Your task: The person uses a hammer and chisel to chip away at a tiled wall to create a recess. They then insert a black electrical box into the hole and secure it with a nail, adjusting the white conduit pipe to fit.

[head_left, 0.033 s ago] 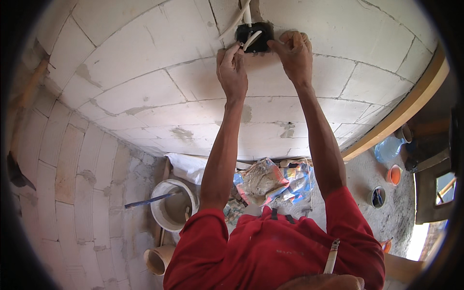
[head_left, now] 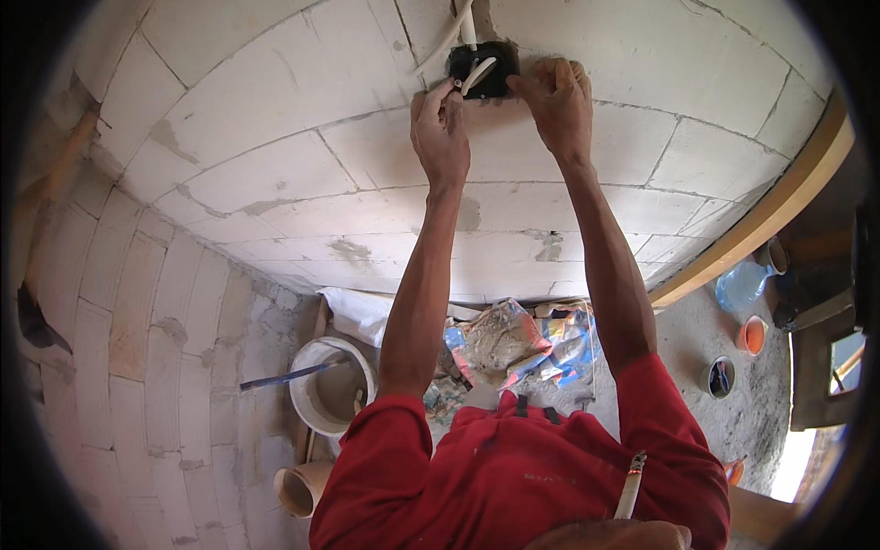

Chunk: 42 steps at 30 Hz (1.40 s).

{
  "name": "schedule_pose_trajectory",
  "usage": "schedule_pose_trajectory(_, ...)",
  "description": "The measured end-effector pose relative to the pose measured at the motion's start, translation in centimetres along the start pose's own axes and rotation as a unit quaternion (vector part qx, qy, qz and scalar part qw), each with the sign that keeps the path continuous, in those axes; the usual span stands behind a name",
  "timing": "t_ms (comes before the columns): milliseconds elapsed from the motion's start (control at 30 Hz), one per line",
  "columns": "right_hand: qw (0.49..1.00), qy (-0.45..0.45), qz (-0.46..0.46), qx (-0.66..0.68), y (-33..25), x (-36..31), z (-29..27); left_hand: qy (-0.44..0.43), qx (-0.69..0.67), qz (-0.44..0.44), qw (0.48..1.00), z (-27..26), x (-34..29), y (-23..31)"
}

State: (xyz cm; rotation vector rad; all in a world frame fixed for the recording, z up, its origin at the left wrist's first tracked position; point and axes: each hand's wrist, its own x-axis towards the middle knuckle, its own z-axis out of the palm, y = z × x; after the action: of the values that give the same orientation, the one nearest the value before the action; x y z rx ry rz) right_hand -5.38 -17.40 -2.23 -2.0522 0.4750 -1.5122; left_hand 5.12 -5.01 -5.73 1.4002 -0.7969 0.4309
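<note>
A black electrical box sits in a recess of the pale block wall, with a short white cable bending out of it. My left hand is at the box's lower left edge, thumb and fingers pinched together on the rim by the cable's end. On the opposite side, my right hand has its thumb on the box's right edge and its other fingers curled against the wall. Above the box, a white conduit comes down, and a loose white cable hangs beside it.
Below stand a white bucket of grey mix with a blue-handled tool across it, and torn bags. To the right are a wooden beam, a clear blue bottle, an orange container and a small bucket.
The surroundings have shifted very slightly in view. Both hands keep the same hold at the box.
</note>
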Motion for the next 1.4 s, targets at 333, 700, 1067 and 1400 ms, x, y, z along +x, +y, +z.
schedule_pose_trajectory(333,0.841,-0.129,0.032,0.524,-0.3,-9.0,-17.7,-0.055,-0.131,-0.284,0.948,-1.8,1.5,0.7)
schedule_pose_trajectory(700,0.505,-0.36,-0.075,0.781,-11.3,-17.6,-27.5,-0.014,-0.201,-0.39,0.899,-0.6,0.8,2.6)
schedule_pose_trajectory(1067,0.443,-0.413,-0.079,0.792,-12.9,-19.7,-29.3,0.005,-0.31,-0.445,0.84,-0.2,1.0,1.7)
schedule_pose_trajectory(1400,0.426,-0.429,-0.097,0.79,-13.7,-21.5,-30.5,0.09,0.197,-0.061,0.974,3.5,-1.2,7.3)
